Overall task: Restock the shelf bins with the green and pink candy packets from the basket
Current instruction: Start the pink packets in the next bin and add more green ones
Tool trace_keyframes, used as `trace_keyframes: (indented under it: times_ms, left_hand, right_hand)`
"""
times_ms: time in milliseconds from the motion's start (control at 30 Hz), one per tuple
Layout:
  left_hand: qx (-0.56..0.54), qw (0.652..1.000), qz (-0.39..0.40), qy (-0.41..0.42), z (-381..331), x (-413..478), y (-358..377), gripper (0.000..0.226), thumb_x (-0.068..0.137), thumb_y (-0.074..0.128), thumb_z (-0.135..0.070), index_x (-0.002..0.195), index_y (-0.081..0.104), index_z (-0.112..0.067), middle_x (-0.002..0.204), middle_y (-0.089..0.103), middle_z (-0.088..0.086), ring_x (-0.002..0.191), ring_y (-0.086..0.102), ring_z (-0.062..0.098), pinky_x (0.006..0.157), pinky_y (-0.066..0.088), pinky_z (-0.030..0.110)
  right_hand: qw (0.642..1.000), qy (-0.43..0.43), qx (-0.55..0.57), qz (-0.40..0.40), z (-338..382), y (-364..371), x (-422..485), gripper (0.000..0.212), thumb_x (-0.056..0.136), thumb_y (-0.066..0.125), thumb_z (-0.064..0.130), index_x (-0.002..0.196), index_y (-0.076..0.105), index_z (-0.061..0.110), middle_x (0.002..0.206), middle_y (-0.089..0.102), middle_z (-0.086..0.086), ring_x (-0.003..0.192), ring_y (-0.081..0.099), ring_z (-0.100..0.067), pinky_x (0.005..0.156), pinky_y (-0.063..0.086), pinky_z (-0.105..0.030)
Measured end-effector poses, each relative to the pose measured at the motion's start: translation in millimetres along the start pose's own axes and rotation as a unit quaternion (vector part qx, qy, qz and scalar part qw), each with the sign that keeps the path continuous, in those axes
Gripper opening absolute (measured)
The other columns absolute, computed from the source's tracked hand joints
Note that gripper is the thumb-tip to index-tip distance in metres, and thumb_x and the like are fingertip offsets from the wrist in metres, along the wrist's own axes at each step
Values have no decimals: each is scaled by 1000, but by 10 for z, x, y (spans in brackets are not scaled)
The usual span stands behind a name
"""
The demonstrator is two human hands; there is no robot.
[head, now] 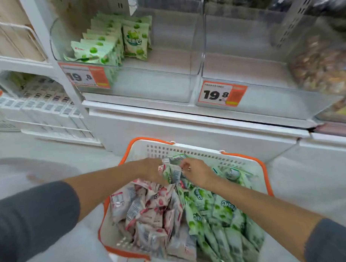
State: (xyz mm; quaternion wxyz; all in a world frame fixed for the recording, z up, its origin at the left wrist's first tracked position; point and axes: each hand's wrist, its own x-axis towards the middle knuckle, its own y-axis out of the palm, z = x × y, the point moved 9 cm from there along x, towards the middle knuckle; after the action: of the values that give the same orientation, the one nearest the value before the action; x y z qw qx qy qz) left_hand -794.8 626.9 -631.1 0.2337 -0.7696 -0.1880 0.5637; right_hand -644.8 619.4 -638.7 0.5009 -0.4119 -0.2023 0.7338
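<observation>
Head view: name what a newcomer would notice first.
An orange-rimmed basket at bottom centre holds pink packets left, green packets right. The left hand and right hand grip a bunch of packets at its far end. Above, the left shelf bin is partly stocked in green.

You faced a white shelf (pixel 187 118) that carried two clear bins side by side, each with an orange price tag (pixel 222 94) on its front. The left bin (pixel 157 86) held green packets (pixel 106 45) standing in rows at its left end; the right bin (pixel 265 96) touched it. The basket (pixel 245 157) sat on the grey floor (pixel 51 150) before the shelf base.
</observation>
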Motion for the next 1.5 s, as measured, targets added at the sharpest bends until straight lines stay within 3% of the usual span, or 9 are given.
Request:
trace_keyframes:
  times_ms: [200, 300, 400, 533, 667, 967, 1133, 1300, 1500]
  left_hand:
    - [-171, 978, -108, 40, -194, 112, -331, 52, 88, 61, -4, 135, 43, -16, 118, 59, 13, 73, 67, 23, 55, 55, 24]
    - [-466, 880, -91, 0, -223, 37, -566, 16, 89, 57, 3, 103, 52, -5, 89, 59, 13, 64, 63, 16, 50, 55, 18]
    - [-614, 789, 14, -8, -378, -126, -577, 19, 97, 54, -16, 86, 51, -1, 90, 55, 12, 76, 58, 15, 60, 59, 22]
    - [-273, 930, -229, 91, -439, -181, -1056, 67, 95, 35, -65, 102, 66, -6, 95, 64, 6, 93, 57, 19, 87, 47, 36]
    - [-312, 851, -352, 233, -568, -352, -1308, 51, 97, 54, -40, 58, 48, -8, 51, 41, 7, 47, 36, 11, 52, 29, 30]
    - [-424, 724, -494, 229, -552, -876, -1580, 52, 88, 59, -56, 73, 63, -7, 61, 64, 1, 54, 61, 13, 54, 49, 32]
    - [-401, 723, -533, 183, -714, -1134, -1628, 57, 96, 48, -53, 55, 49, -14, 46, 46, -7, 47, 44, 13, 50, 32, 30]
    - [-409, 693, -583, 113, -1100, -1558, -1770, 54, 98, 28, -60, 72, 53, -19, 72, 60, -3, 72, 54, 23, 64, 39, 34]
    - [-319, 700, -631, 99, -1288, -1783, -2070, 61, 99, 25, -60, 75, 55, -13, 71, 58, 2, 71, 53, 27, 59, 31, 33]
  right_hand:
    - [995, 13, 102, 13, 51, -85, -81, 32, 89, 56, 5, 119, 59, 16, 116, 61, -1, 81, 58, -8, 60, 47, -12]
    - [978, -25, 197, 61, 353, -92, -150, 67, 80, 77, 33, 137, 45, 23, 127, 55, 6, 106, 56, -7, 86, 46, -19]
    - [982, -38, 179, -41, 423, -425, -153, 42, 89, 68, 33, 126, 55, 19, 112, 66, -1, 92, 65, -18, 78, 52, -30]
    - [968, -13, 248, -47, 351, -847, -156, 27, 96, 60, 18, 121, 61, 10, 106, 66, 0, 77, 61, -3, 71, 47, -19]
    - [951, -55, 305, 0, 529, -922, -237, 31, 95, 61, 17, 125, 62, 11, 106, 72, -1, 82, 68, -1, 67, 46, -8]
    - [914, -69, 395, -62, 610, -1339, -301, 19, 90, 65, 8, 109, 66, 6, 89, 75, -5, 72, 69, -13, 63, 53, -24]
    - [889, -80, 429, -139, 881, -1625, -441, 16, 95, 58, 27, 98, 69, 15, 89, 76, -5, 78, 72, -20, 70, 53, -33]
    - [844, -56, 337, -415, 1096, -2164, -811, 46, 99, 43, 49, 83, 65, 12, 70, 66, 2, 65, 63, -8, 65, 48, -28]
    - [843, -45, 303, -442, 1195, -2475, -948, 64, 95, 33, 62, 69, 63, 12, 62, 65, -6, 64, 64, -26, 65, 53, -38]
